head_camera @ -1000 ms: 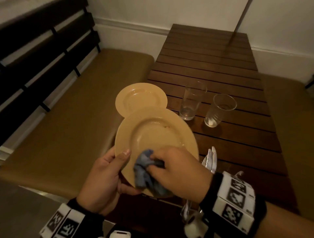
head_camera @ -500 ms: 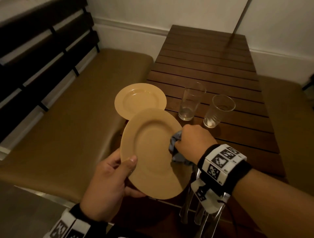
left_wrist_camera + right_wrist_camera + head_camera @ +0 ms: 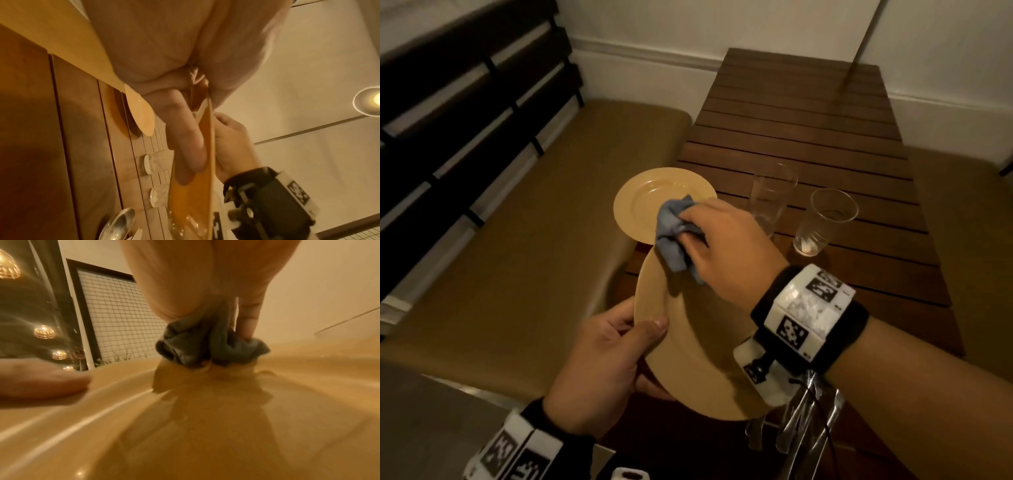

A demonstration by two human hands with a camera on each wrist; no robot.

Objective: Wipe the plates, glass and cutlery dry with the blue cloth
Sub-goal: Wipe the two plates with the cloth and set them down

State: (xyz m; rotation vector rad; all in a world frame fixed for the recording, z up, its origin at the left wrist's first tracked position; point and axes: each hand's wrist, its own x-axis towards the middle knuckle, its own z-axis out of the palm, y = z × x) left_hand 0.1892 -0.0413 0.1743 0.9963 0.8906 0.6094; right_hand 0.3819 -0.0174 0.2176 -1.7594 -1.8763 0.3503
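Behind the right hand (image 3: 726, 250), cutlery (image 3: 801, 421) lies half-hidden.

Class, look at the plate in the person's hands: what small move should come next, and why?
Probably sweep the blue cloth down across the held plate. The right hand presses it bunched at the plate's far rim while the left hand grips the near edge, so most of the face lies below the cloth.

Your left hand (image 3: 599, 363) grips the near plate (image 3: 698, 359) by its rim, thumb on top — your right hand (image 3: 726, 246) presses the bunched blue cloth (image 3: 671, 233) to its far edge. Beyond, on the worktop (image 3: 791, 113), sit a second plate (image 3: 643, 205) and two glasses (image 3: 825, 222).
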